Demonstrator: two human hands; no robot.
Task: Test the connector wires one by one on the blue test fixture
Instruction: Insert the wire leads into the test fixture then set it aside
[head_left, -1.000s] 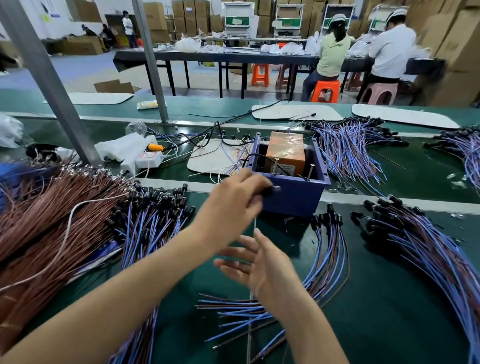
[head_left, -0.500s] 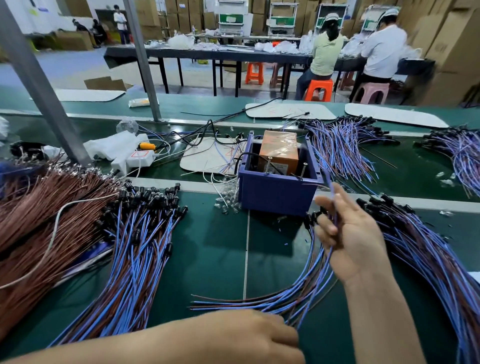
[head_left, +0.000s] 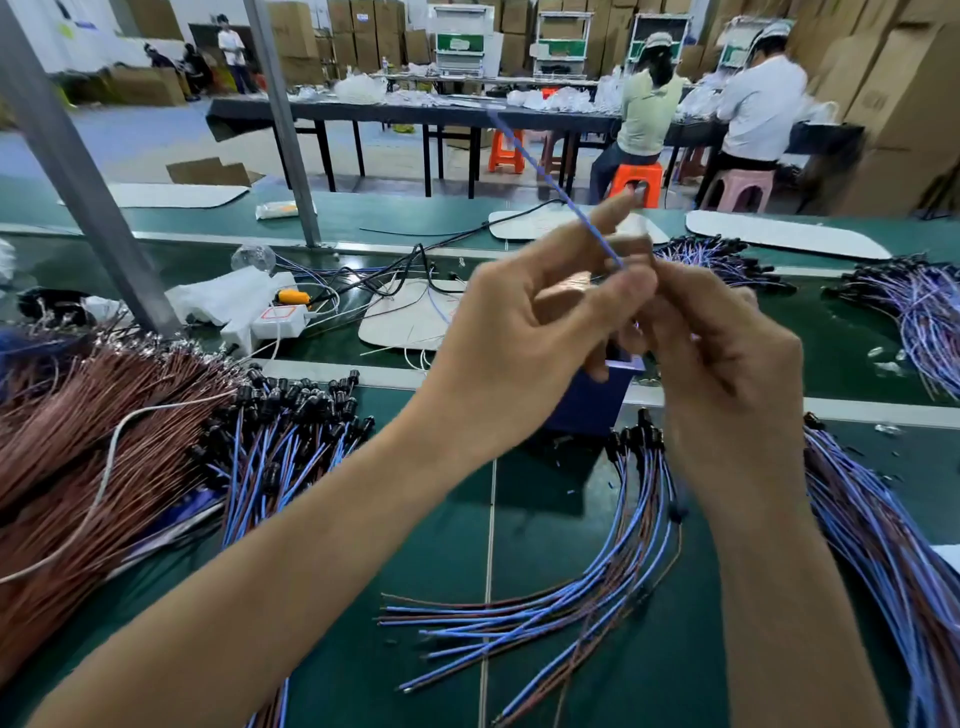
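Observation:
Both my hands are raised in front of the blue test fixture (head_left: 592, 400), hiding most of it. My left hand (head_left: 524, 338) and my right hand (head_left: 717, 353) together pinch one blue connector wire (head_left: 535, 156), whose free end sticks up and to the left. Its connector end is hidden between my fingers. Below my right hand lies a small bundle of blue and brown connector wires (head_left: 613, 571) with black connectors. A larger bundle (head_left: 280, 441) lies left of the fixture, another (head_left: 883, 545) at the right.
A heap of brown wires (head_left: 88, 441) fills the left side. A slanted metal post (head_left: 78, 171) stands at the back left, near a white power strip (head_left: 275, 319). More wire bundles (head_left: 924, 306) lie at the far right. Two people sit at a table behind.
My left hand has come up from the near edge to meet my right hand. My right hand has lifted one wire up in front of the fixture.

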